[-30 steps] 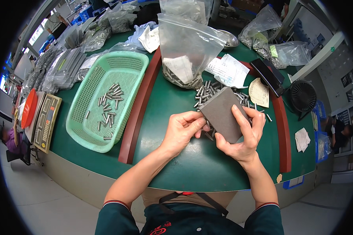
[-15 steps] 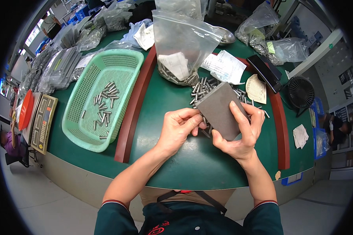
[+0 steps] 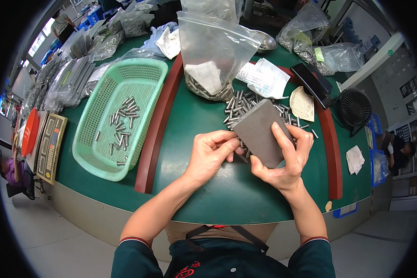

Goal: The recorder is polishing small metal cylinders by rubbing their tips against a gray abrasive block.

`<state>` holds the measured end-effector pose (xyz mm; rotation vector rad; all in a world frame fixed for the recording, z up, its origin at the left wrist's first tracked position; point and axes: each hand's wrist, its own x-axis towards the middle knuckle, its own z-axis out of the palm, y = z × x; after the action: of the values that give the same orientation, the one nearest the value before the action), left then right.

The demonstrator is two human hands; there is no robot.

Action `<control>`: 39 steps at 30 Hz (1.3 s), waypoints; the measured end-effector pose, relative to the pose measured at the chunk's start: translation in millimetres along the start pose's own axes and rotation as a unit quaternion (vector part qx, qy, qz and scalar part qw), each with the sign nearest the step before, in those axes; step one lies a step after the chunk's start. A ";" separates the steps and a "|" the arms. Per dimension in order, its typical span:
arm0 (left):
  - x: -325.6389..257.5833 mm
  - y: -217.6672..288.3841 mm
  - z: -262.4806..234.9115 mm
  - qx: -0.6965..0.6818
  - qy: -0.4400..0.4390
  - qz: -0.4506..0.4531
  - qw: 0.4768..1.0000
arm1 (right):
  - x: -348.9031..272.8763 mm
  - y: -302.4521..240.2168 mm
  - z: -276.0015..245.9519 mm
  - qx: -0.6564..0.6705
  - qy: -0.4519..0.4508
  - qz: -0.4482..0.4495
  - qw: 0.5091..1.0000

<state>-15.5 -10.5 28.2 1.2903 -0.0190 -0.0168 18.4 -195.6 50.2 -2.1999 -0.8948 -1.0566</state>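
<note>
Green-topped workbench [image 3: 206, 201] below grip. Right hand [image 3: 288, 164] clamps dark-grey rectangular block [image 3: 260, 134], presumably for steadiness; left hand [image 3: 211, 154] curls beside its edge, cannot tell whether pinching. Silvery cylindrical metal pins [image 3: 238, 108] just beyond.

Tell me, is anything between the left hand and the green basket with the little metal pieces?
Yes: the long red bar lies on the green table between the left hand and the green basket.

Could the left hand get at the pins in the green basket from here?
Probably yes: the pins lie in an open-topped basket, and the red bar between it and the left hand looks low enough to reach over.
</note>
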 end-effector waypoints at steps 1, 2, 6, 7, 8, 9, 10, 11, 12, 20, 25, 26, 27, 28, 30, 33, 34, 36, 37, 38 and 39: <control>0.5 -1.5 -1.5 0.007 -0.005 -0.001 1.000 | 1.1 0.6 3.4 0.000 0.001 0.001 1.000; 0.5 -0.9 2.2 0.007 -0.007 -0.003 1.000 | 2.2 2.9 6.7 0.000 0.016 0.000 1.000; 2.8 -5.3 5.9 -0.010 -0.027 0.007 1.000 | 10.9 6.6 12.4 0.037 0.086 0.024 0.995; 4.3 -11.4 0.6 -0.055 -0.040 0.014 0.998 | 10.9 9.6 6.8 0.068 0.096 0.052 0.992; 5.4 -14.7 -5.3 -0.097 -0.050 0.023 0.994 | 11.1 15.6 2.3 0.084 0.113 0.069 0.988; 5.4 -15.4 -11.2 -0.123 -0.073 0.001 0.990 | 8.7 19.5 -0.1 0.097 0.123 0.106 0.982; 6.0 -17.8 -13.4 -0.138 -0.082 0.001 0.987 | 5.8 24.3 -2.4 0.088 0.118 0.117 0.982; 7.6 -20.1 -13.2 -0.155 -0.094 0.000 0.984 | 3.1 29.8 -5.1 0.077 0.114 0.127 0.982; 8.6 -20.4 -12.8 -0.171 -0.107 -0.001 0.979 | 1.3 33.1 -5.5 0.081 0.114 0.138 0.980; 10.0 -22.1 -13.0 -0.171 -0.121 -0.005 0.978 | 1.5 30.6 -5.3 0.062 0.101 0.107 0.987; 10.8 -22.5 -15.8 -0.169 -0.109 -0.009 0.980 | 3.7 21.9 -6.0 0.037 0.081 0.073 0.993; 10.7 -23.6 -16.0 -0.174 -0.105 -0.004 0.979 | 4.2 19.1 -6.8 0.025 0.071 0.058 0.995; 10.5 -23.9 -16.5 -0.179 -0.102 0.001 0.979 | 3.6 16.8 -6.9 0.016 0.061 0.050 0.997; 10.4 -23.1 -17.1 -0.179 -0.102 0.002 0.979 | 3.5 13.7 -6.9 0.011 0.056 0.040 0.998; 10.0 -22.8 -17.8 -0.160 -0.075 -0.009 0.984 | -0.2 11.3 -5.8 0.006 0.042 0.021 0.999; 10.1 -21.5 -16.6 -0.150 -0.040 -0.015 0.988 | -1.3 7.9 -6.9 0.001 0.023 0.004 1.000; 10.1 -20.3 -15.8 -0.150 -0.038 -0.015 0.988 | -0.5 7.3 -6.6 0.002 0.017 -0.002 1.000; 9.5 -19.1 -11.2 -0.067 -0.028 -0.012 0.997 | -1.8 6.5 -0.9 0.004 0.014 0.003 1.000; 9.6 -17.9 -8.8 -0.068 -0.026 -0.012 0.997 | -2.0 6.5 1.2 0.007 0.012 0.010 1.000; 8.5 -15.6 -8.5 -0.063 -0.024 -0.009 0.998 | -1.0 5.5 2.6 0.011 0.011 0.008 1.000; 7.5 -13.2 -7.9 -0.058 -0.020 -0.006 0.998 | 0.8 4.7 3.0 0.014 0.010 0.003 1.000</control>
<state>-7.8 -6.7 13.3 1.1734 -0.0435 -0.0537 23.6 -196.2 48.4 -2.1652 -0.8878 -1.0554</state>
